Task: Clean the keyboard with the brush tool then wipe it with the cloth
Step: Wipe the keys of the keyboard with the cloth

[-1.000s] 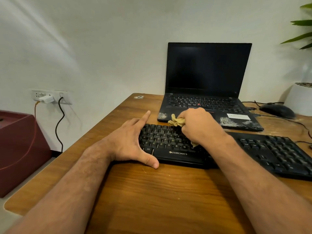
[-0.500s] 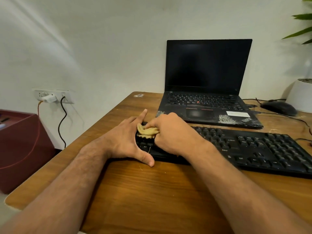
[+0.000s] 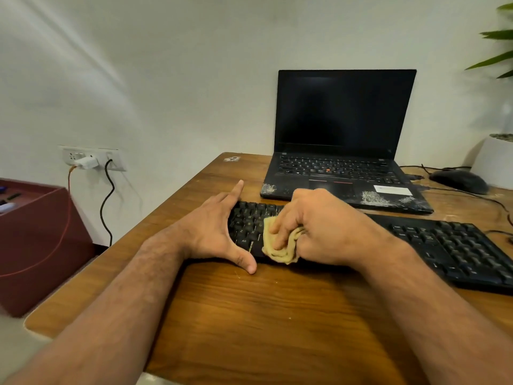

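Observation:
A black keyboard (image 3: 449, 245) lies across the wooden desk (image 3: 249, 315) in front of me. My left hand (image 3: 213, 232) braces its left end, index finger straight along the far corner and thumb stretched along the near edge. My right hand (image 3: 319, 226) grips a crumpled tan cloth (image 3: 280, 245) and presses it onto the keys at the keyboard's lower left, near the front edge. No brush tool is in view.
An open black laptop (image 3: 344, 151) with a dark screen stands just behind the keyboard. A black mouse (image 3: 458, 180) with cables and a white plant pot (image 3: 494, 162) are at the far right. A dark red box (image 3: 36, 245) stands left of the desk, under a wall socket (image 3: 91, 159).
My right hand has dragged the cloth from the far left keys toward me and slightly right, to the front edge. The left hand stays on the keyboard's left end.

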A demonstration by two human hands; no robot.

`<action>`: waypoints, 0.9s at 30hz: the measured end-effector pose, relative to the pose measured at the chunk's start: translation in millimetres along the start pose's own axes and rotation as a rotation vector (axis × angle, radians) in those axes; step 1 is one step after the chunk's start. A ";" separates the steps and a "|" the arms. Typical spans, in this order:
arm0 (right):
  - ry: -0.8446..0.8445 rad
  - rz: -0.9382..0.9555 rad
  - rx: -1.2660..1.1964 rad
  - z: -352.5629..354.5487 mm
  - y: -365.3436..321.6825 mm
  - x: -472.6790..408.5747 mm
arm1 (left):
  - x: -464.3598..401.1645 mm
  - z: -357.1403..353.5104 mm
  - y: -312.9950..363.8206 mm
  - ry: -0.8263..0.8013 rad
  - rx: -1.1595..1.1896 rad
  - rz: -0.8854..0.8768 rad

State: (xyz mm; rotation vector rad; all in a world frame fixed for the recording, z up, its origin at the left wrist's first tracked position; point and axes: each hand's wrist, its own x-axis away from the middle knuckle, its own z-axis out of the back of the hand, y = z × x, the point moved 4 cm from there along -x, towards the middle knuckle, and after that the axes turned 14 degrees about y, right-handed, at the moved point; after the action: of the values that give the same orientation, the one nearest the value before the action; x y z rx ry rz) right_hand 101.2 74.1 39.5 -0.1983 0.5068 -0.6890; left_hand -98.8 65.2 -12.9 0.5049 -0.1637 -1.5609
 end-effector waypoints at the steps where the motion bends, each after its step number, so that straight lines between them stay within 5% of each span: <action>1: 0.028 0.025 0.026 -0.8 -2.0 -0.6 | 0.3 0.7 0.0 0.001 0.001 -0.003; 5: -0.049 0.047 0.030 -23.3 -7.7 -4.3 | -0.6 2.9 0.2 -0.015 -0.002 -0.002; 10: 0.127 -0.153 0.191 -19.6 23.8 -22.8 | -2.1 1.4 0.8 -0.024 -0.030 -0.003; 15: 0.027 -0.189 0.085 -31.0 19.9 -27.7 | -5.8 2.1 12.6 -0.024 -0.101 -0.061; 22: 0.205 -0.370 0.321 -8.1 47.8 -31.3 | -11.1 -2.3 17.6 -0.038 -0.169 -0.077; 27: 0.116 -0.157 0.211 -21.3 11.5 -31.3 | -11.7 -2.6 14.2 -0.026 -0.181 -0.101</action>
State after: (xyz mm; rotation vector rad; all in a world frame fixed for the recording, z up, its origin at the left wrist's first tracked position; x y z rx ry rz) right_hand 76.2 103.0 29.2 0.0003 0.5294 -0.9055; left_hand -85.0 76.2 -7.0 0.3551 -0.0165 -1.6638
